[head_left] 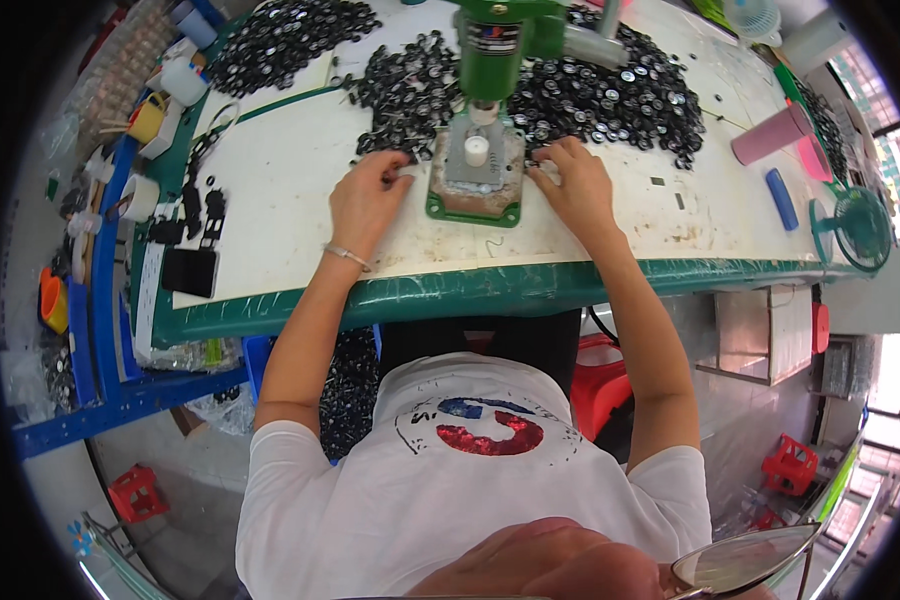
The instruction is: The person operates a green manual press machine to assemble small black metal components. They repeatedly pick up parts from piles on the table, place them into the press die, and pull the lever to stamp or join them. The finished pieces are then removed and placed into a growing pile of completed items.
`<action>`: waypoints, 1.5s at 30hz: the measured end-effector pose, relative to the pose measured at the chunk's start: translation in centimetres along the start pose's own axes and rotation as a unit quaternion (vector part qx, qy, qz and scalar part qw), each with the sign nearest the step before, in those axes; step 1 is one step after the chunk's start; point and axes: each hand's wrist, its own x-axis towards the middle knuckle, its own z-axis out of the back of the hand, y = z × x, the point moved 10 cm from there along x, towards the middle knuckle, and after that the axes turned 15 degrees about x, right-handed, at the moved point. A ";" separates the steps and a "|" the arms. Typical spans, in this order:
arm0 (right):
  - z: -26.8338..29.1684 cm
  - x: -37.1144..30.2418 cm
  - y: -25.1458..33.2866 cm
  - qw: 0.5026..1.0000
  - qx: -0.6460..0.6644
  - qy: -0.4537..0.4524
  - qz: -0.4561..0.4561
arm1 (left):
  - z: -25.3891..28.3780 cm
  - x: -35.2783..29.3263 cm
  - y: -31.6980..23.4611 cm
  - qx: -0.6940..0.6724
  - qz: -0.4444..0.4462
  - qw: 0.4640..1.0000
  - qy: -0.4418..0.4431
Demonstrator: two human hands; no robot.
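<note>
A green hand press [491,70] stands upright before me, with a small white cylinder [476,150] on the metal plate of its base. Left of the base, my left hand [368,195] is closed in a pinch at the near edge of a pile of small black round parts [400,95]. Something dark shows by its fingertips, too small to name. On the other side, my right hand [577,185] has thumb and fingers drawn together beside the base, next to a second pile of black round parts [610,100]. What it pinches, if anything, is hidden.
Another black pile [290,45] lies at the far left. A phone [189,272] rests by the table's left front corner. At right are a pink cylinder [772,133], a blue bar [781,199] and a small green fan [860,228]. A green edge [470,290] borders the table.
</note>
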 end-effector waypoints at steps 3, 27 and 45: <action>-0.1 -0.1 -0.4 1.000 -0.010 -0.009 -0.011 | -0.2 0.7 -1.4 0.067 -0.015 0.997 0.032; -2.9 3.4 3.3 0.932 0.359 -0.001 -0.056 | -0.4 0.6 -2.2 0.109 -0.109 0.987 0.035; 5.8 6.1 -0.9 0.875 0.426 -0.116 -0.199 | -2.9 4.1 -6.0 -0.478 0.026 0.868 0.132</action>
